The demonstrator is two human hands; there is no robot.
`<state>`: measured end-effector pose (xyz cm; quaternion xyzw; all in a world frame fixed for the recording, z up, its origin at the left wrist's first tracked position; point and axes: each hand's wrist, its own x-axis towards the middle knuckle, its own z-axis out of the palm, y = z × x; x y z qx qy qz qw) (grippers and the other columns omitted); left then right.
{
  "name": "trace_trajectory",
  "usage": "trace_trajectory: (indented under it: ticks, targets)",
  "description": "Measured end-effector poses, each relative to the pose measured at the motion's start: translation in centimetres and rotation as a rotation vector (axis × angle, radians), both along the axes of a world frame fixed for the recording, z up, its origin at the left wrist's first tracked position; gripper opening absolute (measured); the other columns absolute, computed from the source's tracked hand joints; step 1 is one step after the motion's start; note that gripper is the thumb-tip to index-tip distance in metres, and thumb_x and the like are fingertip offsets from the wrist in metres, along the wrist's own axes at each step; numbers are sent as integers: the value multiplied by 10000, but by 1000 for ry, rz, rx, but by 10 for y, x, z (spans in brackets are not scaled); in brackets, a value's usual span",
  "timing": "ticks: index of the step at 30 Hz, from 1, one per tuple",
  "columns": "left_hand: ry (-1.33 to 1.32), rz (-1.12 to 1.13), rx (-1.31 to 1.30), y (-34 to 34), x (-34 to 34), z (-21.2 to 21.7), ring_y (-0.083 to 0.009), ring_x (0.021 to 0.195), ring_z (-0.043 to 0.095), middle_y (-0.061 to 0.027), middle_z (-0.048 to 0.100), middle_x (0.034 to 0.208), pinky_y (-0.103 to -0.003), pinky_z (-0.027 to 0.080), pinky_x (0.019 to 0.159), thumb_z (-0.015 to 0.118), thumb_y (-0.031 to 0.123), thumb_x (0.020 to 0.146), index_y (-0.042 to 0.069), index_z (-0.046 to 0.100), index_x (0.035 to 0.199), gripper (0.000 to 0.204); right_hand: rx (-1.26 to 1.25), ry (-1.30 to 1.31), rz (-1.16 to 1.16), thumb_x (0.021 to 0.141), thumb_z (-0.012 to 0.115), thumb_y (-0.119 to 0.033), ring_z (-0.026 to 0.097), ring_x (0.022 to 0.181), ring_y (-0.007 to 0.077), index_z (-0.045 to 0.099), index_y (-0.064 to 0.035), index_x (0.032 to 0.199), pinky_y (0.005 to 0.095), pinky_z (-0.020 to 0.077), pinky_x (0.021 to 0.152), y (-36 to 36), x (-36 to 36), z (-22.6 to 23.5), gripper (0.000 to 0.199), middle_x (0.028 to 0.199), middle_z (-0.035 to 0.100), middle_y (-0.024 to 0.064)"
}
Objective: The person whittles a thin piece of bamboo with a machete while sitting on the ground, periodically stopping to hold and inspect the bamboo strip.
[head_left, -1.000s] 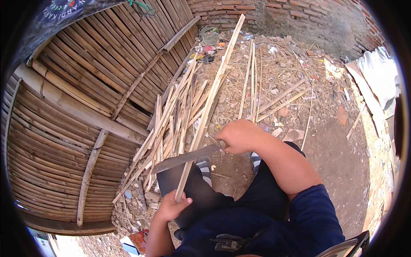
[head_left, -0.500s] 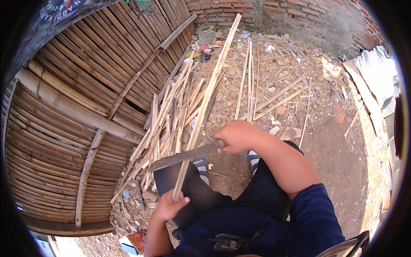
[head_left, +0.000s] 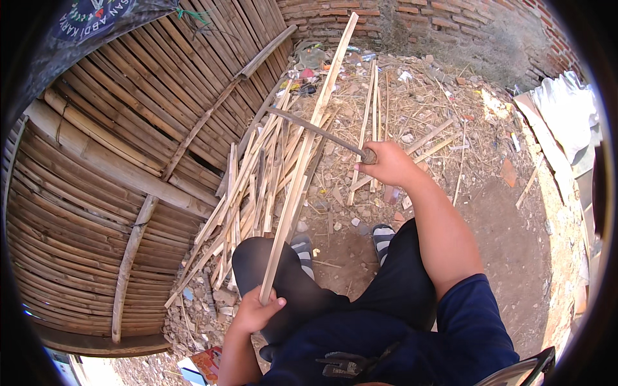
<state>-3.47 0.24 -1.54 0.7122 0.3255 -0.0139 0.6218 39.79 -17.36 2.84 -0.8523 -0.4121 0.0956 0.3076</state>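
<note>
My left hand (head_left: 253,309) grips the near end of a long, pale bamboo strip (head_left: 293,183), close by my left knee. The strip slants up and away, its far end near the brick wall. In my right hand (head_left: 388,163) is a machete (head_left: 322,132), held by its handle with the fingers closed. Its dark blade points left and crosses the strip about midway along. Whether the edge touches the strip or has bitten into it, I cannot tell. Several loose bamboo strips (head_left: 248,186) lie in a heap left of the held one.
A bamboo slat wall (head_left: 96,193) rises on the left, a brick wall (head_left: 444,26) at the back. More strips (head_left: 372,122) lie on the littered ground beyond my right hand. White sheeting (head_left: 566,109) sits at the far right. My feet in striped socks (head_left: 302,252) stand below the strip.
My right hand and the machete have moved away from me, up and to the right, so the blade crosses the strip farther from my left hand. The left hand has stayed nearly still.
</note>
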Motion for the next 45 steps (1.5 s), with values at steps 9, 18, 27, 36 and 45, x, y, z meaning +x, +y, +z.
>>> trace_trajectory:
  ticks: [9, 18, 27, 36, 45]
  targets:
    - [15, 3, 65, -3, -2, -1, -41, 614, 464, 65, 517, 701, -236, 383, 537, 821, 164, 915, 100, 557, 868, 276, -145, -201, 634, 854, 794, -371, 698, 830, 436, 715, -56, 1076, 515, 548, 750, 31, -76, -4, 393, 810, 708, 212]
    - [34, -29, 108, -3, 0, 2, -39, 647, 453, 72, 512, 728, -236, 395, 573, 823, 156, 911, 95, 553, 873, 279, 22, -17, -85, 851, 802, -403, 716, 927, 419, 717, -22, 1176, 488, 562, 848, 3, 11, -4, 508, 909, 732, 235]
    - [25, -32, 76, -2, 0, -1, -33, 646, 452, 77, 509, 730, -231, 390, 574, 819, 149, 913, 99, 554, 873, 273, -252, -62, 408, 851, 800, -374, 700, 996, 418, 720, -56, 1120, 502, 558, 871, 13, -49, 9, 424, 979, 730, 217]
    - [54, -20, 166, -9, 1, 8, -44, 627, 467, 61, 531, 679, -245, 392, 547, 843, 190, 896, 80, 586, 847, 285, -114, 9, 319, 827, 814, -393, 706, 988, 412, 715, -67, 1157, 485, 554, 867, 15, -16, 0, 474, 987, 735, 220]
    - [40, -24, 111, -7, 5, 6, -37, 634, 469, 69, 519, 716, -237, 396, 553, 820, 152, 911, 91, 569, 894, 258, 7, 29, 38, 838, 818, -372, 709, 964, 404, 716, -12, 1141, 470, 554, 847, -10, 6, -6, 481, 1001, 727, 251]
